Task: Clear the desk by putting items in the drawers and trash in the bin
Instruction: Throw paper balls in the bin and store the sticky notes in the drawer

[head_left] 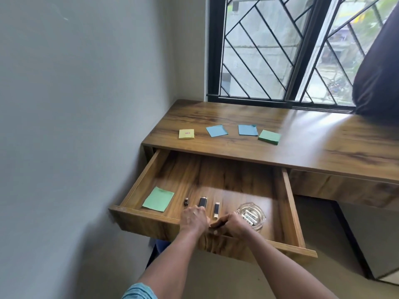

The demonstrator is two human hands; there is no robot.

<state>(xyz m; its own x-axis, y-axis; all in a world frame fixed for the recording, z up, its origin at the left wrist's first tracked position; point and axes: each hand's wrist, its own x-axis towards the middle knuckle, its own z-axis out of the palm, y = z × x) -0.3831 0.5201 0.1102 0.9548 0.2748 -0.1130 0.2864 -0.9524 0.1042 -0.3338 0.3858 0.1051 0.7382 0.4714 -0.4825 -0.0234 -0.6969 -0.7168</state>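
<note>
Under the barred window (269, 50), a wooden bench (313, 134) stands against the wall (75, 104) at its left end, and its left drawer (287, 190) is pulled well out. Both hands meet at the middle of the drawer's front rim. The left grip (194, 219) is curled narrow over that rim, knuckles up. The right grip (232, 225), just beside it, lies with its thumb along the rim and its fingers folded down on the inside. Each seems to hold the rim and nothing else, though blur hides the fingertips.

Four paper things lie in a row on the bench, all set back from its front edge:
- one yellow pad (186, 134) at the left
- two blue notes, the first (217, 131) well apart from the second (247, 130)
- one green pad (269, 137), its corner close to the second blue note

Right of the green pad the wood runs on open to a dark cloth (377, 72) at the back.

Five things sit along the front of the drawer:
- one green note (158, 199) near the left wall
- three small dark sticks, short (186, 201), broad (203, 201) and slim (216, 209), each apart from the next
- one glass dish (259, 209) holding what look like three white batteries (250, 217), just right of the right grip

Behind these the drawer floor is open wood back to the bench's edge. A second drawer front (345, 188) to the right sits closed.
</note>
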